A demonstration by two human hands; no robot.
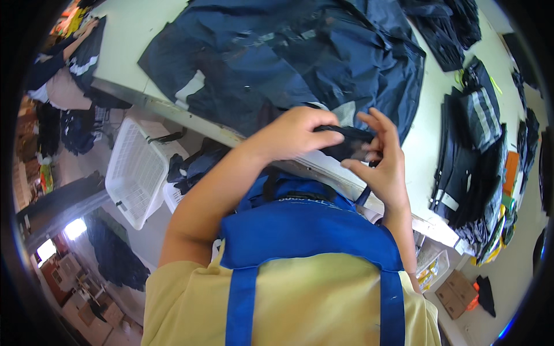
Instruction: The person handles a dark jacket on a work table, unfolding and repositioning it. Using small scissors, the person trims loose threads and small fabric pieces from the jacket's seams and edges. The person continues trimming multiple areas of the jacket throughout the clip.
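A dark navy garment (271, 63) with pale grey strips lies spread over the pale table (124, 43) in front of me. My left hand (297, 134) is closed, its thumb and forefinger pinching the near edge of the garment by the table's front edge. Beside it on the right, my right hand (385, 158) has its fingers curved and its thumb held apart from them. Its fingertips are close to the dark cloth between the hands. Slight blur hides whether they touch it.
Folded dark garments (470, 155) are stacked at the table's right, with more dark clothing (444, 29) behind. A white plastic basket (135, 173) stands below the table on the left. At far left is another person (63, 72); cardboard boxes (457, 294) sit at lower right.
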